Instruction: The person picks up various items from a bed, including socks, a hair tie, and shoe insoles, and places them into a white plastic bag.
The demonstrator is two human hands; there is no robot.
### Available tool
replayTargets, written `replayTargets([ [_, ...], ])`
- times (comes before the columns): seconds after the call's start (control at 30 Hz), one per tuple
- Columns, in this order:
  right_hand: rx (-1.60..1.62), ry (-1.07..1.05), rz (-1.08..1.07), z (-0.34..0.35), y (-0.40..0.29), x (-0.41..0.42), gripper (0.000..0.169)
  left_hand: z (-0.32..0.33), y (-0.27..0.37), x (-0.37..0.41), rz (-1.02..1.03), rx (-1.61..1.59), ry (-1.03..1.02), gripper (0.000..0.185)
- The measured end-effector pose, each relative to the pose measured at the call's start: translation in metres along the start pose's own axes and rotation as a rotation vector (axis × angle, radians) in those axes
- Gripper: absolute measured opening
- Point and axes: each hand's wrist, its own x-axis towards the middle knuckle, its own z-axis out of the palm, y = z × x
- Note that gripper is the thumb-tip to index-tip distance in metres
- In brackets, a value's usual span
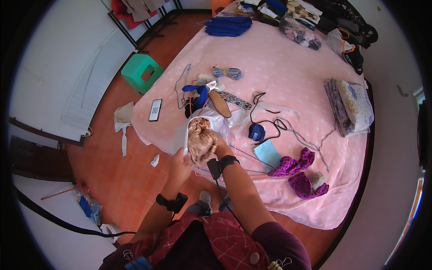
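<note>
My left hand (pixel 180 167) grips the edge of a white plastic bag (pixel 216 118) at the near edge of the bed. Bunched brown patterned fabric (pixel 200 141) bulges from the bag's mouth. My right hand (pixel 221 145) is closed on the right side of that fabric, its fingers partly hidden. Just beyond the bag lie a brown shoe insole (pixel 220 104), a leopard-print strip (pixel 234 100) and a blue cloth piece (pixel 201 94). Pink clothes hangers (pixel 233 145) stick out around the bag.
A phone (pixel 155 110) lies at the bed's left edge, near a green plastic stool (pixel 142 72). Rightward are a black cord (pixel 266 120), a navy pouch (pixel 257 132), light-blue paper (pixel 267 153) and purple patterned cloth (pixel 293 164). Folded blankets (pixel 351 106) and piled clothes (pixel 270 10) sit farther off.
</note>
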Motion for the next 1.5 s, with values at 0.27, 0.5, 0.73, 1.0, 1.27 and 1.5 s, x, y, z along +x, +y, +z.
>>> replayTargets([
  [0.27,-1.247,0.874,-0.022,0.071,-0.032,0.011,0.060,-0.017,0.006,0.031,0.157,-0.137,0.293,0.017],
  [0.5,-1.497,0.506,0.425,0.097,-0.030,-0.023,0.049,-0.021,0.056,0.052,0.430,-0.292,-0.271,0.013],
  [0.73,-1.235,0.664,0.375,0.076,-0.041,-0.041,0.047,-0.011,0.088,0.051,0.755,-0.455,-0.519,0.012],
  [1.0,-1.373,0.732,-0.537,0.132,-0.231,-0.129,0.044,-0.035,0.141,0.173,0.545,-0.450,0.075,0.023],
  [1.27,-0.456,1.101,-1.012,0.078,-0.272,-0.306,0.021,0.046,0.272,0.222,0.692,-0.869,0.340,0.024],
  [1.5,-0.711,1.794,0.029,-0.089,-0.097,-0.402,0.071,0.178,0.138,0.234,0.622,-0.075,0.194,0.023],
])
